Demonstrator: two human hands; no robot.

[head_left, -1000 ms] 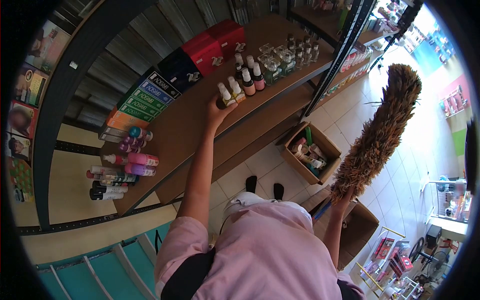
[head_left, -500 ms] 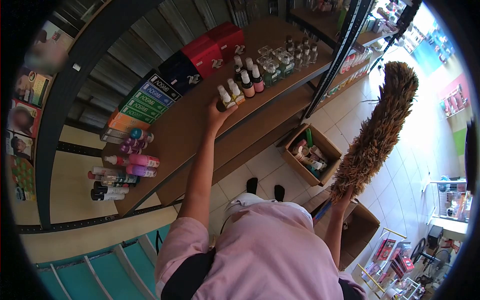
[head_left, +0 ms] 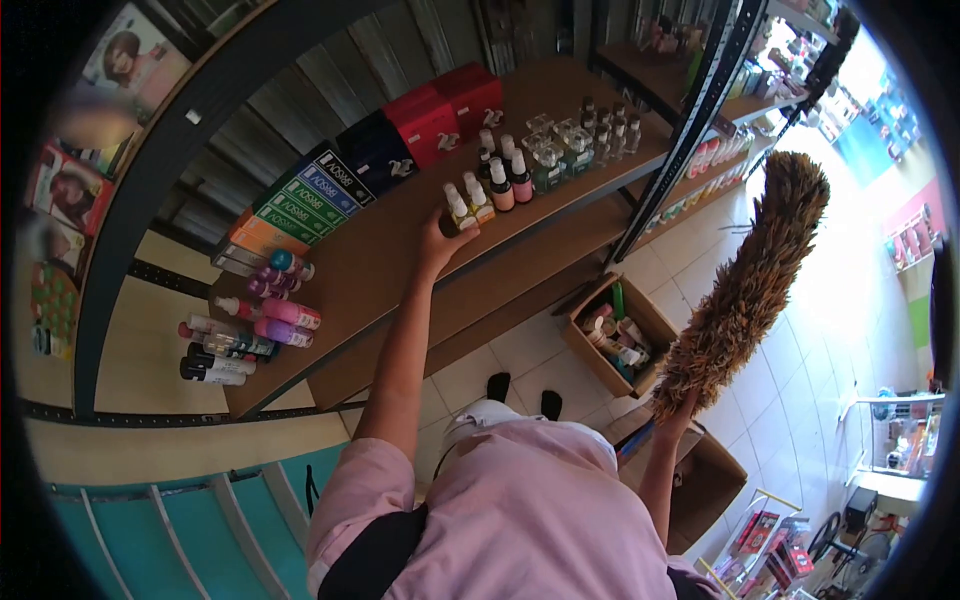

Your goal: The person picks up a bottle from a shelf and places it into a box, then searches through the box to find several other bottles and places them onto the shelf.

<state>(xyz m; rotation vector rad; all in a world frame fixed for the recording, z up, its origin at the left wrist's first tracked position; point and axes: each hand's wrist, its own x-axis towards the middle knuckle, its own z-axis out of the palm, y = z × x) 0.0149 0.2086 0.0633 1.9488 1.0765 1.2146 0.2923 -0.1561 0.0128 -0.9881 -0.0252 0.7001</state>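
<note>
The left hand (head_left: 441,245) reaches over the front edge of the shelf (head_left: 375,253) and is closed around two yellow bottles (head_left: 470,211) with white caps, its thumb along their front side and its other fingers partly hidden behind them. The yellow bottles stand side by side on the shelf, near its front edge. The right hand (head_left: 679,410) is wrapped round the lower end of a brown feathered duster (head_left: 750,280), which slants up and away over the tiled floor (head_left: 790,390), well apart from the shelf. The two hands are well apart from each other. Just beside the yellow bottles, on the side away from the left hand, is a cluster of white-capped dark bottles (head_left: 502,187), and past them stand square clear bottles (head_left: 548,168) and slimmer ones (head_left: 617,137). Behind, along the back of the shelf, are red boxes (head_left: 424,125), a navy box (head_left: 375,160) and a stack of lettered boxes (head_left: 325,195) in black, blue, green and orange. At the shelf's left end are pink bottles (head_left: 291,309), purple bottles (head_left: 270,283) and dark bottles with pale labels (head_left: 215,368). Below the shelf, on the floor, a carton (head_left: 651,325) holds mixed items too small to tell, and a second carton (head_left: 720,470) sits near it, partly behind the right forearm
</note>
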